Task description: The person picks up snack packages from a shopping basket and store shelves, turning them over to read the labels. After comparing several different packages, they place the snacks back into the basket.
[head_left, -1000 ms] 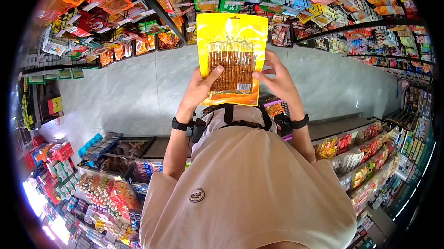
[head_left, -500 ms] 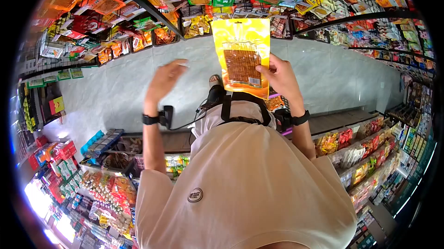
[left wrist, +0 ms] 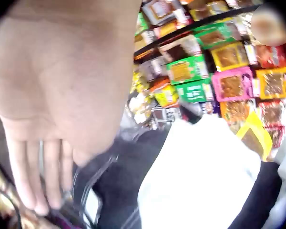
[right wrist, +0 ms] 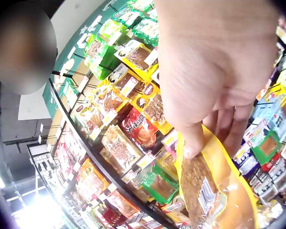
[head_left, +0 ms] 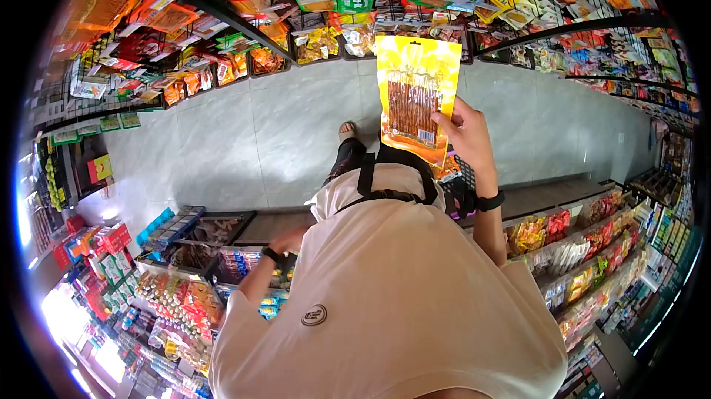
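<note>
Your left hand (head_left: 287, 240) hung low by your hip, fingers straight, holding nothing. Your right hand (head_left: 468, 132) pinched one yellow snack pouch (head_left: 415, 95) by its lower right edge, raised over open floor (head_left: 244, 140), just short of the packed snack shelves (head_left: 459, 6).

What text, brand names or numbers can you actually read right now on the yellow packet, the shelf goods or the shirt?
Nothing reads clearly.
Yellow packet held by the right hand: barcode label only, digits too small.
Round badge on the shirt: lettering too small.
Red packet on the shelf: white characters, blurred.
Shelf price tags: too small.
</note>
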